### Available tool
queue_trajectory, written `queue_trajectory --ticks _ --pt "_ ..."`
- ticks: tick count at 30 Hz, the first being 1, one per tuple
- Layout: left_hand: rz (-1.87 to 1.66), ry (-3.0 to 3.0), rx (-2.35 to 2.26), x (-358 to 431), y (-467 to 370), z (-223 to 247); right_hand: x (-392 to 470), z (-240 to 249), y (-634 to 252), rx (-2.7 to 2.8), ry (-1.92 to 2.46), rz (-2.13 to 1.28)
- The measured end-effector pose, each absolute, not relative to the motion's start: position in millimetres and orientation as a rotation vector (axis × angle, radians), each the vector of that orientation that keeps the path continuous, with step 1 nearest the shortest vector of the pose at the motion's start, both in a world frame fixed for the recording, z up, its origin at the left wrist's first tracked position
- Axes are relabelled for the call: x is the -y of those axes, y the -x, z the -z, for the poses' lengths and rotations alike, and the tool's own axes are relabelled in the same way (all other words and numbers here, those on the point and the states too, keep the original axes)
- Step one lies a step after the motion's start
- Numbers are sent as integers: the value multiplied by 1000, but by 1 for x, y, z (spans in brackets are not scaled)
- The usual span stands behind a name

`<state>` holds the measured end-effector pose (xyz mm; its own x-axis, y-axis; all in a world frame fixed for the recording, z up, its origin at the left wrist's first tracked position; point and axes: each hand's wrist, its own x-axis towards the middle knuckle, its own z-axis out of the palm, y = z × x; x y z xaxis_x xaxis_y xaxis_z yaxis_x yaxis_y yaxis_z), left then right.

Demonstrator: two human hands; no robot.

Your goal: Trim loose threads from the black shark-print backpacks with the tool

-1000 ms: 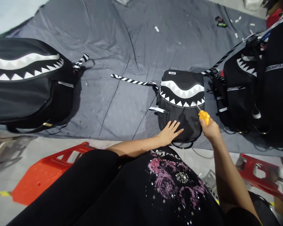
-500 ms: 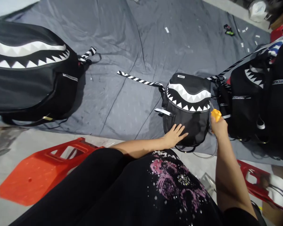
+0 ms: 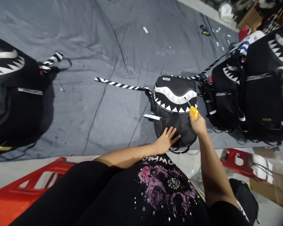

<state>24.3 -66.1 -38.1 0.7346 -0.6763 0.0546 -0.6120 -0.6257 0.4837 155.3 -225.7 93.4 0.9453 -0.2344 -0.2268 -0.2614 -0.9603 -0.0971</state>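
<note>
Head view: hands (image 3: 165, 140) (left flat) on bag (image 3: 176, 108)

Count, head view, one moment:
- Black shark-mouth bags on the grey cloth (image 3: 122, 37): four clearly seen – one small bag (image 3: 175, 110) at centre, one large bag (image 3: 11, 94) at left, two bags (image 3: 226, 91) (image 3: 266, 84) stacked at right; a fifth toothed panel shows at the far right edge, cannot tell if it is a separate bag
- Orange-handled tools (image 3: 193, 112): one
- Hands: two, left hand (image 3: 166, 140) and right hand (image 3: 198, 125)
- Red plastic crates: two (image 3: 25, 191) (image 3: 240, 160)
- White paper scraps (image 3: 145, 29): several, too small to count
</note>
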Motion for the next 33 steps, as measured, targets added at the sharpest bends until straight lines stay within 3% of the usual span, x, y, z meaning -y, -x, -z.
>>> queue_trajectory --ticks 24,30,33 --pt "437 -2395 965 66 -38 26 257 -88 -178 -276 2958 -482" --pt "419 -2391 885 71 -38 24 309 -88 -201 -426 2950 -263" --pt "417 -2384 878 76 -40 24 292 -81 -194 -454 2963 -212"
